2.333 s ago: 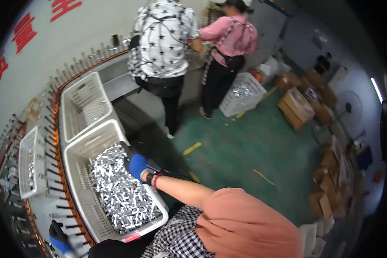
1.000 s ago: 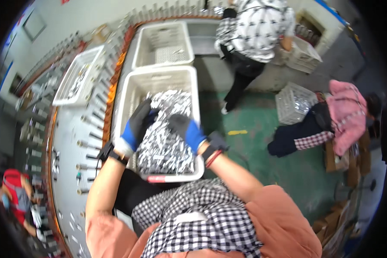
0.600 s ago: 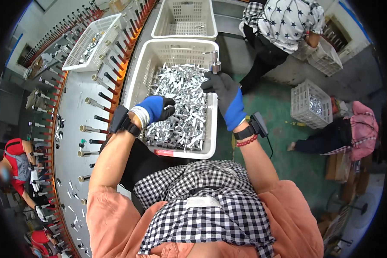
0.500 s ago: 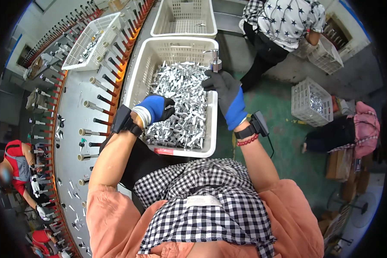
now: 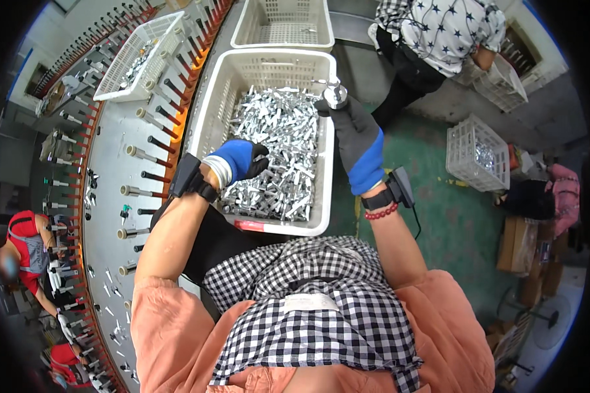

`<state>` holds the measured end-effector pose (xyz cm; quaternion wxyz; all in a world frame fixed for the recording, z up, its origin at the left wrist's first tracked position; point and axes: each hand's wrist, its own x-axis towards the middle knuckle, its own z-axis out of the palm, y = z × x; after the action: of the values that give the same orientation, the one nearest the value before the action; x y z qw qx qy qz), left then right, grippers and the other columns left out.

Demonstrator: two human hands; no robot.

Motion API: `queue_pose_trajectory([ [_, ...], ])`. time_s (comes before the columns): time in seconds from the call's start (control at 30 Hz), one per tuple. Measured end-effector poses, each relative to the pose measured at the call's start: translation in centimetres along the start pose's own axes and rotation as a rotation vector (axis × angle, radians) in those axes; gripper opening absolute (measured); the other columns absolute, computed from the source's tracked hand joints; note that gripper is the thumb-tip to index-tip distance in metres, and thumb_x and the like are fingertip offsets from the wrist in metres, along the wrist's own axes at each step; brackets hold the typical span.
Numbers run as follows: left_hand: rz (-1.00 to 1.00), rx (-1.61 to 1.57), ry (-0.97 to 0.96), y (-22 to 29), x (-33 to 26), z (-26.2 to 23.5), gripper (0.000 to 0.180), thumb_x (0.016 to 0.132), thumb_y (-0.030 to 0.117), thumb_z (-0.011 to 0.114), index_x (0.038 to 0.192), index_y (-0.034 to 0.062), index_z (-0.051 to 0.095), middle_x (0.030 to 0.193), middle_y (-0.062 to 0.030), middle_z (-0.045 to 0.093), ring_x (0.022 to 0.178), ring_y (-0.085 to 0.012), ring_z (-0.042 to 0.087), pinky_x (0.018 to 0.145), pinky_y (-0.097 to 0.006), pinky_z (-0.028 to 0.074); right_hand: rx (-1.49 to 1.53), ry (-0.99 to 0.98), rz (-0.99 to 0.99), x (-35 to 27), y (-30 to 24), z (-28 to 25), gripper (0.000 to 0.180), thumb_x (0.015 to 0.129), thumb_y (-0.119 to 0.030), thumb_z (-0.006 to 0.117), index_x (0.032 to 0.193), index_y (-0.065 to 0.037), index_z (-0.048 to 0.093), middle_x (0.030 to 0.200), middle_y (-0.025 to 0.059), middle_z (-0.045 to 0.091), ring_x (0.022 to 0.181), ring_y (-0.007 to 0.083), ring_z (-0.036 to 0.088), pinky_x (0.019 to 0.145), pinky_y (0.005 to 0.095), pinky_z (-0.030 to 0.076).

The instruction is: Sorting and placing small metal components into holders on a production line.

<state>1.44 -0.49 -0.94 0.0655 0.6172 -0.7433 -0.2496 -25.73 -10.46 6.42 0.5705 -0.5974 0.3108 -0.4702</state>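
Note:
My right hand, in a blue and black glove, is closed around a shiny chrome pump head with a thin spout, held at the far right rim of a white plastic crate. The pump's round end is tilted toward me. Many small silver metal parts lie heaped in the crate. Over the left side of this heap, my left hand, gloved alike, has its fingers curled together; whatever they may pinch is hidden.
A second white crate adjoins the far side. On the left, a conveyor carries upright rods beside a metal table with another crate. A co-worker stands at the far right, others sit at left; a crate rests on the green floor.
My right hand has turned the pump head, tipping its round end toward me, and shifted slightly right. My left hand stays over the heap, its fingers moving a little.

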Motion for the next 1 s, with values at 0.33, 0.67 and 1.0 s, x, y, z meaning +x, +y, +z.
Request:
queue_pose_trajectory([
  [0.33, -0.067, 0.037, -0.026, -3.7, 5.2, -0.8, 0.04, 0.094, 0.042, 0.064, 0.114, 0.0099, 0.076, 0.099, -0.0236, 0.074, 0.094, -0.0449, 0.071, 0.084, -0.051, 0.058, -0.7, -0.074, -0.095, 9.8, 10.6, -2.2, 0.049, 0.09, -0.014, 0.074, 0.136, 0.001, 0.064, 0.13, 0.0258, 0.068, 0.115, 0.0392, 0.068, 0.101, 0.0448, 0.053],
  [0.67, -0.073, -0.083, -0.183, -1.0, 8.6, -4.0, 0.043, 0.097, 0.039, 0.065, 0.125, 0.0071, 0.073, 0.106, -0.0254, 0.074, 0.098, -0.045, 0.072, 0.086, -0.049, 0.057, -1.511, -0.279, 0.223, 15.1, 24.0, -4.2, 0.049, 0.105, -0.04, 0.049, 0.1, -0.002, 0.079, 0.099, 0.0245, 0.075, 0.091, 0.0383, 0.074, 0.079, 0.0522, 0.058],
  [1.0, -0.03, -0.136, -0.226, 6.8, 8.9, -6.0, 0.038, 0.094, 0.032, 0.068, 0.119, 0.0037, 0.075, 0.108, -0.0246, 0.075, 0.101, -0.0424, 0.073, 0.089, -0.047, 0.058, -1.58, 0.105, 0.317, 14.7, 21.2, -3.1, 0.077, 0.091, -0.005, 0.047, 0.166, -0.017, 0.034, 0.092, 0.0131, 0.063, 0.067, 0.0233, 0.059, 0.058, 0.0412, 0.046],
])
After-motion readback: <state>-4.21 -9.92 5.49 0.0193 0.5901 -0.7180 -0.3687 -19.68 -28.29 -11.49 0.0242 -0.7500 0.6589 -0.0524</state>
